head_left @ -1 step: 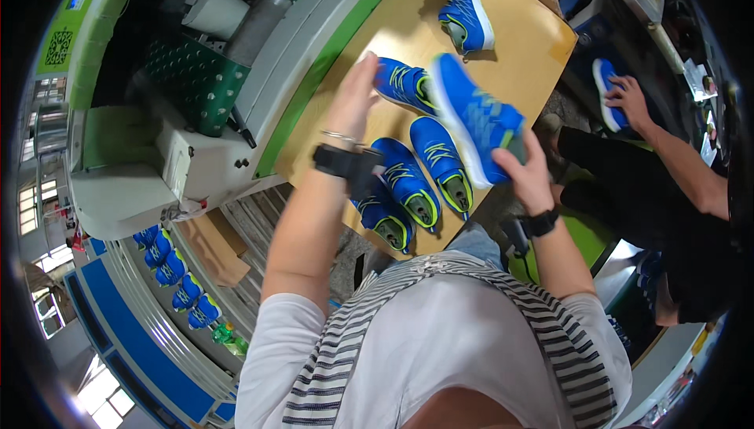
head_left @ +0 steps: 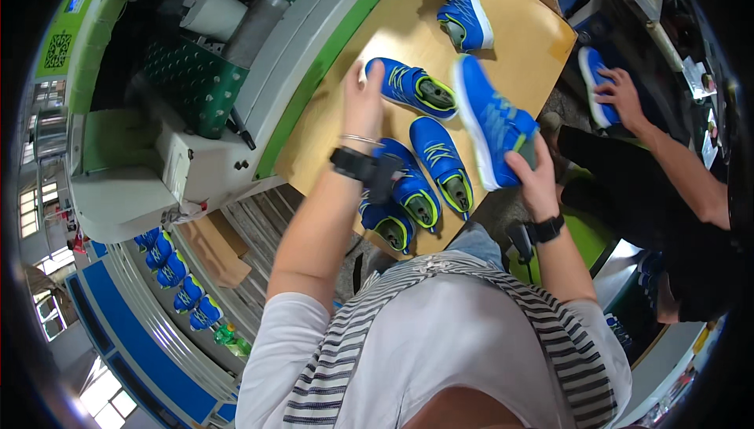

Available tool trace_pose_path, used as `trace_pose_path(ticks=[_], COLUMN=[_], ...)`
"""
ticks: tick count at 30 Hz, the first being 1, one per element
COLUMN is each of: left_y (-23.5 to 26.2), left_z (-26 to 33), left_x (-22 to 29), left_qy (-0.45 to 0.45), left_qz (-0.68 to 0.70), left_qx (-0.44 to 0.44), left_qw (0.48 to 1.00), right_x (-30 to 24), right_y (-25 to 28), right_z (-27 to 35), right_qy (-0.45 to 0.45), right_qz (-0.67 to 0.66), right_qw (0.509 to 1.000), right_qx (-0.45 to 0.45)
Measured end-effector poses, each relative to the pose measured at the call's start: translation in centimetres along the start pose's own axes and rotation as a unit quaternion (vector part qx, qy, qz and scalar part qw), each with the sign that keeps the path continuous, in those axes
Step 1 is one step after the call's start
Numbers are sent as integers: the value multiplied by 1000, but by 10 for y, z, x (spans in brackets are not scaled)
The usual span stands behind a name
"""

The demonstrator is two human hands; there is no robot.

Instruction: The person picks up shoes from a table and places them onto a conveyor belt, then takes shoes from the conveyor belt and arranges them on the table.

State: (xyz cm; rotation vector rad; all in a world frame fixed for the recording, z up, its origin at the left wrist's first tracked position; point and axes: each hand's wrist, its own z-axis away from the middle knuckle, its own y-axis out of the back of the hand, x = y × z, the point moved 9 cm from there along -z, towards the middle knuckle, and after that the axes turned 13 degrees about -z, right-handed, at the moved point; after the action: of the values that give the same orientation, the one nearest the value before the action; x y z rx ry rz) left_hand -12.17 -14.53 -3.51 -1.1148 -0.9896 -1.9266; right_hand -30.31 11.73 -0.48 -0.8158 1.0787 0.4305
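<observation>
i am watching a shoe bench from above. the right hand (head_left: 528, 171) is gripping a blue shoe (head_left: 493, 119) by its heel end, fingers curled round the back, and is holding it lifted and tilted above the right side of the wooden table (head_left: 345, 107), toe pointing away from me. the left hand (head_left: 363, 99) is lying flat and relaxed on the table top, fingers stretched out and grasping nothing, its fingertips just beside the toe of another blue shoe with yellow-green trim (head_left: 412, 87) that is lying on its side.

as i am judging it, the work is somewhere in the middle. four shoes are already sitting on the board: the one by the left hand, a lone shoe at the far end (head_left: 465, 11), and a close pair nearer to me (head_left: 428, 170), with one more half hidden under the left wrist and its black wristband (head_left: 363, 168). only the lifted shoe is in hand, so that one is not yet set down or passed on.

to the right, another person's hand (head_left: 622, 98) is resting on a further blue shoe (head_left: 595, 83) at a neighbouring station, well apart from mine. to the left, a green and grey machine (head_left: 196, 76) is standing beside the table, and lower left a row of blue shoes (head_left: 177, 284) is waiting on a rack, which suggests more are left to handle.
</observation>
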Motion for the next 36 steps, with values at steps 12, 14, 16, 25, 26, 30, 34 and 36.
trace_pose_path(ticks=[12, 14, 16, 25, 26, 30, 34, 36], left_y=[-55, -39, -8, 210, 237, 302, 345, 300], left_z=[-42, -37, -35, 71, 68, 12, -13, 21], left_x=[-71, -48, -39, 152, 155, 150, 114, 125], left_qy=[114, 43, 63, -220, -243, -231, -170, -179], left_qz=[-84, 112, 254, 101, 31, -279, -226, -340], left_qx=[169, 160, 79, 257, 309, 450, 388, 487], left_qw=[975, 980, 962, 935, 919, 816, 877, 785], right_x=[4, -16, -30, -130, -142, -127, -62, -47], right_y=[59, 66, 68, -156, -196, -330, -402, -370], right_z=[12, -2, -16, -143, -150, -215, -232, -226], right_qy=[-3, 36, 51, 332, 387, 493, 452, 444], right_qz=[124, 139, 98, 78, 78, 119, 277, 203], right_qw=[988, 984, 986, 939, 917, 851, 831, 852], right_qx=[96, 107, 128, -41, -66, -136, -169, -189])
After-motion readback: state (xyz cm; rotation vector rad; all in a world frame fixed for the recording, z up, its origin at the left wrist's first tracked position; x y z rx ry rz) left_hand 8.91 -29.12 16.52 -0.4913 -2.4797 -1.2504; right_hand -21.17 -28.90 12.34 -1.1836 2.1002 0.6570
